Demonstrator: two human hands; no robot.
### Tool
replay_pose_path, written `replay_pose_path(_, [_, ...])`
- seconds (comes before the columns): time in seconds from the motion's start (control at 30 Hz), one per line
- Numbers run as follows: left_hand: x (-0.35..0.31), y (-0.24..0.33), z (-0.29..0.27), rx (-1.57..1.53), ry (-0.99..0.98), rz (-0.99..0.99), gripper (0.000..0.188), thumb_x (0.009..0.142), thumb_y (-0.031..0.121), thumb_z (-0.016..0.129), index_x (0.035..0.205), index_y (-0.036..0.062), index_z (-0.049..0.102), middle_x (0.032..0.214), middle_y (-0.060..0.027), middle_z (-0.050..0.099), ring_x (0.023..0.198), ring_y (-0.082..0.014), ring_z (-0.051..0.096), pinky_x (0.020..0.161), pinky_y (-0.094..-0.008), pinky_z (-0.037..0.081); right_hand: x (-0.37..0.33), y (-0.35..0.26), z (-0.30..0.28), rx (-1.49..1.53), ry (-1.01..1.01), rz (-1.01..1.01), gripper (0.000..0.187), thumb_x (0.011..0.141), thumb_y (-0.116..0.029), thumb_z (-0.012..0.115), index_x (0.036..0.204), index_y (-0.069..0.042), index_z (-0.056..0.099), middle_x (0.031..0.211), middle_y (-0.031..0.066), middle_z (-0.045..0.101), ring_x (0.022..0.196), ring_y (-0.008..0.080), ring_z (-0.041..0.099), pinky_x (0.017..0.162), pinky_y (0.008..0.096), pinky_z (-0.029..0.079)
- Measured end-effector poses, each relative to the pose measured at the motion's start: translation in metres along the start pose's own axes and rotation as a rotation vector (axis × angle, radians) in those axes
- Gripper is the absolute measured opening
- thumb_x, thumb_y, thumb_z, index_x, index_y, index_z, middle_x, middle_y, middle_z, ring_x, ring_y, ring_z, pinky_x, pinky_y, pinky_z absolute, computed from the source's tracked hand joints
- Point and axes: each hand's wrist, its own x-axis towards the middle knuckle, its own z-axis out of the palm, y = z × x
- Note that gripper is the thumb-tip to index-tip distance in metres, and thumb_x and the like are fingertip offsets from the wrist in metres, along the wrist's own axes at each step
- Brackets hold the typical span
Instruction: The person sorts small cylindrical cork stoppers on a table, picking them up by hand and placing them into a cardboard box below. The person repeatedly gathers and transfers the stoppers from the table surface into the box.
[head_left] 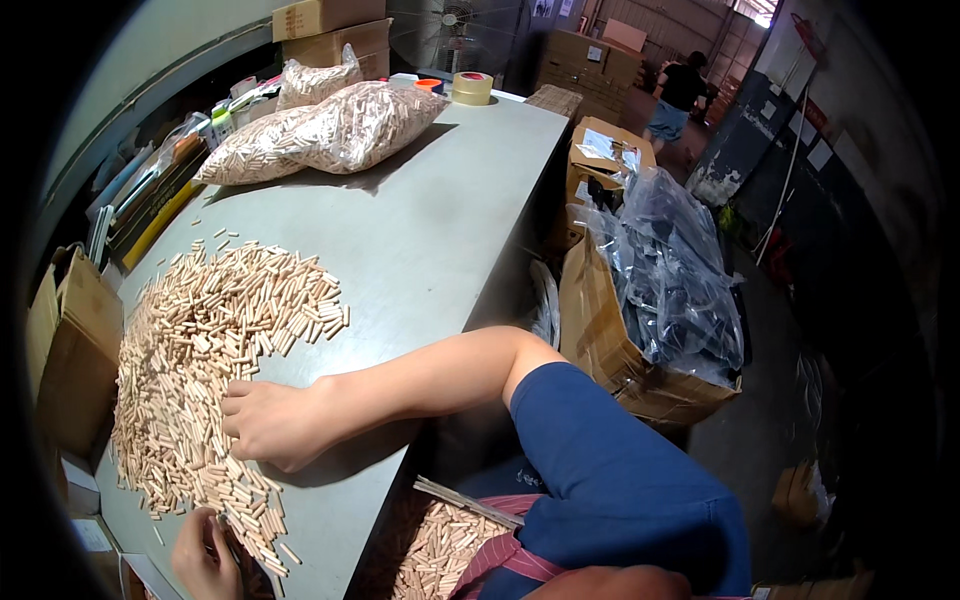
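Note:
A wide heap of short wooden dowels (190, 340) spreads over the left side of the grey table (430, 230). My right hand (275, 425) reaches in from the right, back of the hand up, its fingers curled down against the heap's right edge; what lies under them is hidden. Close to the near end of the heap, at the lower edge, is my left hand (205, 560) with thumb and fingers bent inward. I cannot make out anything held in it. A few dowels lie loose between this hand and the table's near side.
Clear plastic bags of dowels (365, 125) rest at the table's far end near a tape roll (472, 88). More dowels (450, 550) fill a container below the table edge. Cardboard boxes (80, 340) line the left; a carton (600, 310) with plastic-wrapped goods stands right. A person (680, 95) is far behind.

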Motion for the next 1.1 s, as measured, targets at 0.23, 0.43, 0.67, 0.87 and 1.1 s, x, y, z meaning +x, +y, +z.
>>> replay_pose_path(0.23, [0.000,-0.002,0.003,-0.063,0.065,0.087,0.011,0.101,0.003,0.060,0.109,-0.0014,0.066,0.083,-0.0150,0.066,0.069,-0.0253,0.064,0.065,-0.0354,0.049,0.003,0.006,0.012,0.044,0.033,-0.050,0.017,0.069,-0.020,0.073,0.079,-0.006,0.073,0.087,0.0090,0.067,0.094,0.0281,0.061,0.093,0.0407,0.043])
replay_pose_path(0.43, [0.000,0.023,0.013,-0.219,0.129,-0.030,0.024,0.105,0.007,0.058,0.127,-0.0011,0.061,0.086,-0.0090,0.065,0.069,-0.0158,0.061,0.064,-0.0308,0.049,0.006,0.003,0.011,0.189,0.215,-0.041,0.019,0.073,-0.021,0.073,0.081,-0.008,0.063,0.083,0.0095,0.063,0.087,0.0306,0.061,0.088,0.0421,0.045])
replay_pose_path(0.67, [-0.009,0.016,0.024,-0.336,0.072,0.118,0.011,0.103,0.004,0.058,0.111,-0.0041,0.061,0.085,-0.0095,0.063,0.073,-0.0148,0.061,0.068,-0.0292,0.050,0.014,-0.015,0.006,0.579,0.173,-0.118,0.015,0.083,-0.013,0.073,0.085,-0.007,0.060,0.084,0.0101,0.063,0.089,0.0344,0.062,0.085,0.0460,0.045])
replay_pose_path(0.87, [-0.012,0.021,0.023,-0.433,0.061,0.056,0.009,0.104,0.005,0.059,0.103,-0.0044,0.061,0.086,-0.0074,0.062,0.076,-0.0128,0.059,0.071,-0.0268,0.047,0.015,-0.025,0.014,0.757,0.219,-0.067,0.012,0.090,-0.014,0.070,0.089,-0.005,0.062,0.084,0.0130,0.065,0.086,0.0368,0.063,0.081,0.0474,0.046])
replay_pose_path(1.1, [-0.013,0.012,0.025,-0.648,0.094,-0.150,0.012,0.106,0.010,0.058,0.106,-0.0013,0.062,0.096,-0.0048,0.064,0.087,-0.0114,0.059,0.074,-0.0238,0.046,0.011,-0.029,0.013,0.759,0.254,-0.023,0.013,0.091,-0.015,0.070,0.093,-0.004,0.064,0.085,0.0146,0.066,0.083,0.0390,0.064,0.077,0.0490,0.048])
